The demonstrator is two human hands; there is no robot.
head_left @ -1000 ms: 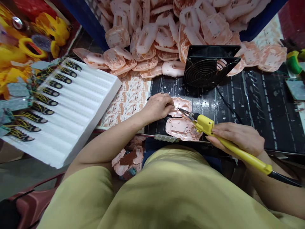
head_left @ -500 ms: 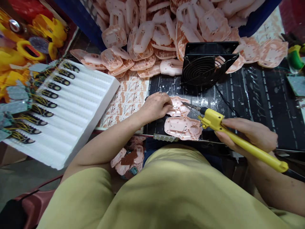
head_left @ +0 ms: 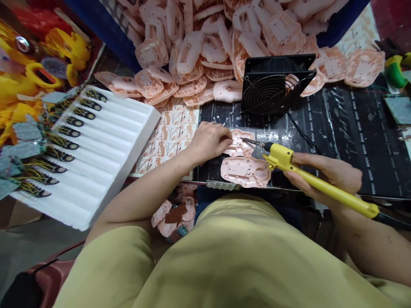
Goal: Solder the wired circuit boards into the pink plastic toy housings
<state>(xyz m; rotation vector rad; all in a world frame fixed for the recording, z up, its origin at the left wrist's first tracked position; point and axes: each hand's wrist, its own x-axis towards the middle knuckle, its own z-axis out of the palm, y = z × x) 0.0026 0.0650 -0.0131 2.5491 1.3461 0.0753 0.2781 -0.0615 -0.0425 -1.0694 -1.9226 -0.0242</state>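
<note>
My right hand (head_left: 330,175) is wrapped round a yellow soldering iron (head_left: 316,179) with a trigger-like front part. Its thin tip reaches over the farther pink plastic shell half (head_left: 245,147), which lies hollow side up on the black bench surface. At that shell's left edge, my left hand (head_left: 211,140) has its thumb and fingers pinched together; what they hold, if anything, is too small to make out. Closer to my body lies a second pink shell half (head_left: 239,171), with a round speaker grille at its right end.
Beyond the shells stands a black fan (head_left: 272,90), its cable trailing right. A blue crate (head_left: 120,34) overflows with pink shells. A white foam tray (head_left: 112,145) at left carries a row of small wired parts (head_left: 69,156). Yellow plastic pieces (head_left: 69,47) lie at far left.
The soldering iron and my right hand have shifted slightly left, bringing the tip farther over the upper shell half. My left hand stays at the shell's edge, still pinched.
</note>
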